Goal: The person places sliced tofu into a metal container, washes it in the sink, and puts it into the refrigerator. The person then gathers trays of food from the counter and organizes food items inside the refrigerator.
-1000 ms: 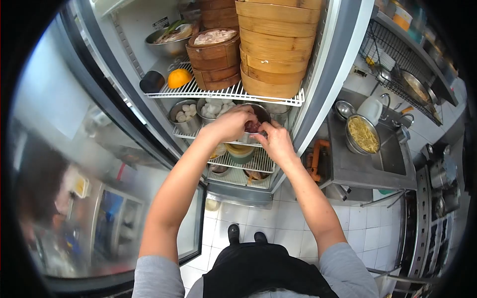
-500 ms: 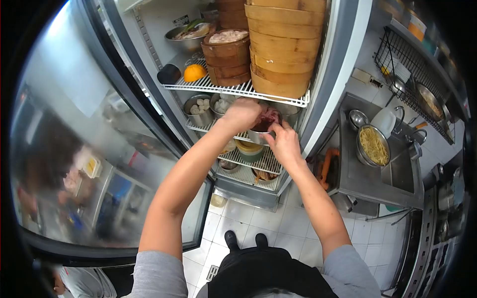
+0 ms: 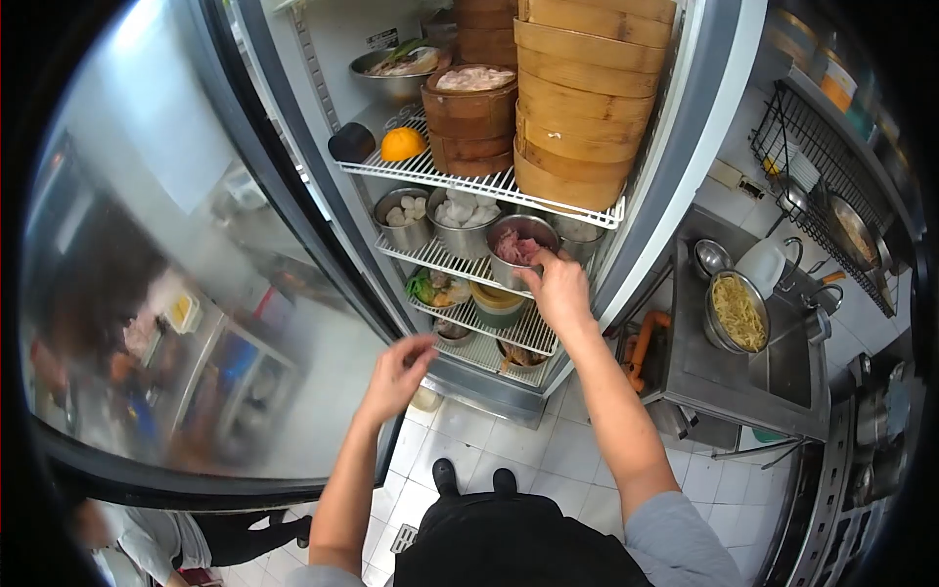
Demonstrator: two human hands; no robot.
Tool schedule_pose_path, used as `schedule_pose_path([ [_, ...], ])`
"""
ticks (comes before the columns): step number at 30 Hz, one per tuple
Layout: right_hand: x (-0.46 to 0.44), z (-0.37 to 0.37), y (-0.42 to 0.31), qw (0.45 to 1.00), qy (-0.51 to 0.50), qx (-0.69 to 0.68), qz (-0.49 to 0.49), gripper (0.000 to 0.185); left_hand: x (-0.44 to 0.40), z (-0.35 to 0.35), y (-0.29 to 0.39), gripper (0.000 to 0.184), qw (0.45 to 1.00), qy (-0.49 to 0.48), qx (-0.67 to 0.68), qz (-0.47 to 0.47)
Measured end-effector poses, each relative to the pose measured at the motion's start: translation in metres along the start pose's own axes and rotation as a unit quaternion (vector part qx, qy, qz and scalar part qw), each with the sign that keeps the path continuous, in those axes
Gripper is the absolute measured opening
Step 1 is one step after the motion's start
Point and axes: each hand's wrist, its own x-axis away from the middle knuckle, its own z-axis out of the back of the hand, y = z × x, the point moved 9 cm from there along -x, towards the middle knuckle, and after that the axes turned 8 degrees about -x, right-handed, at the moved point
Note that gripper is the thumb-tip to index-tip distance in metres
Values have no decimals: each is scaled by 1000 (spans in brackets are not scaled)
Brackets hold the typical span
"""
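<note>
Right hand (image 3: pixel 559 287)'s got the metal pot (image 3: pixel 503 275) of pink meat (image 3: pixel 514 248) pinched at the rim; left hand (image 3: pixel 398 378) (loosely open, empty) hangs near the glass door (image 3: pixel 315 401).

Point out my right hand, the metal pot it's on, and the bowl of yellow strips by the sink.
Right hand (image 3: pixel 563 291): head view, middle.
Metal pot (image 3: pixel 503 270): head view, front wall.
Bowl (image 3: pixel 721 336): head view, lower outer wall.
</note>
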Motion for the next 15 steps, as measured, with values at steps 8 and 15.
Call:
schedule_pose_path([
  [8,-11,1,-4,995,-76,54,-24,30,196,-38,-145,30,949,10,142,281],
  [15,4,20,-13,999,-28,19,27,28,85,-13,-60,46,989,141,-26,40],
])
